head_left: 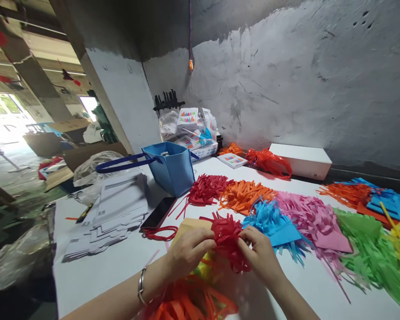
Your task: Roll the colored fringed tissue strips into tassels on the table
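Note:
A dark red tissue-paper tassel [228,238] is held above the table between my two hands. My left hand [191,249], with a silver bangle on the wrist, pinches its left side. On the other side, my right hand [256,251] grips the strips between thumb and fingers. Behind my left hand is a tan paper piece [195,223], partly hidden. Below the hands lie yellow strips [208,266] and a bundle of orange fringe [193,302]. Close by, a blue tassel [270,222] rests just beyond my right hand.
Fringed piles in red [208,189], orange [246,195], pink [311,218] and green [370,249] spread rightward. At left are a phone [159,214], stacked white cards [120,202] and a blue bag [171,169]. A white box [300,160] stands against the wall.

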A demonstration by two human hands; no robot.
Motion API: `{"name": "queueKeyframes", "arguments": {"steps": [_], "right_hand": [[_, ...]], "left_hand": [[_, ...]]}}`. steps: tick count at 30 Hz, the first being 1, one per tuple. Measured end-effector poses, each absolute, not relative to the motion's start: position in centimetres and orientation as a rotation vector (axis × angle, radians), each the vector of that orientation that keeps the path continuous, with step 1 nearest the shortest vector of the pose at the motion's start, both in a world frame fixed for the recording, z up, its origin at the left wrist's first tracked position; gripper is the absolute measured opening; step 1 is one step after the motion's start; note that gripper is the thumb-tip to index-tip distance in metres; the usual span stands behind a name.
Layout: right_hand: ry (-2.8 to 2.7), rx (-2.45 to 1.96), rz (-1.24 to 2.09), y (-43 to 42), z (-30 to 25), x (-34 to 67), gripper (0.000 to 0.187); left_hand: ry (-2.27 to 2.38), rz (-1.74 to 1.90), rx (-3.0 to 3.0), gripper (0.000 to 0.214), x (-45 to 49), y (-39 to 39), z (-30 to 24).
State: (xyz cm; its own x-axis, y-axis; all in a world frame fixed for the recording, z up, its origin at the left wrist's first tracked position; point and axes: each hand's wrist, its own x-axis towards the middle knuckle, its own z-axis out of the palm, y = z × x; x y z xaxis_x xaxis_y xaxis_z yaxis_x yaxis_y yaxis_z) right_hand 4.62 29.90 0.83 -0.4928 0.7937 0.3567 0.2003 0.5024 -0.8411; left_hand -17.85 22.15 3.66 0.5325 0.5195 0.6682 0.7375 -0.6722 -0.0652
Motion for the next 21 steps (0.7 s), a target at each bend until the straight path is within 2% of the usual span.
{"name": "queueKeyframes", "arguments": {"steps": [12, 17, 21], "right_hand": [[-1.654, -0.892, 1.094, 31.9, 0.6, 6.0, 0.031], [-1.370, -0.954, 1.230, 35.4, -0.8, 7.2, 0.039], [-1.254, -1.011, 1.301, 39.1, -0.9, 6.7, 0.034]], "left_hand": [[-1.185, -1.020, -2.290, 0.022, -20.3, 21.3, 3.8], [-1.398, -1.153, -2.014, 0.018, -24.2, 19.3, 4.6], [-1.545, -1.212, -1.745, 0.011, -27.9, 16.6, 4.9]]}}
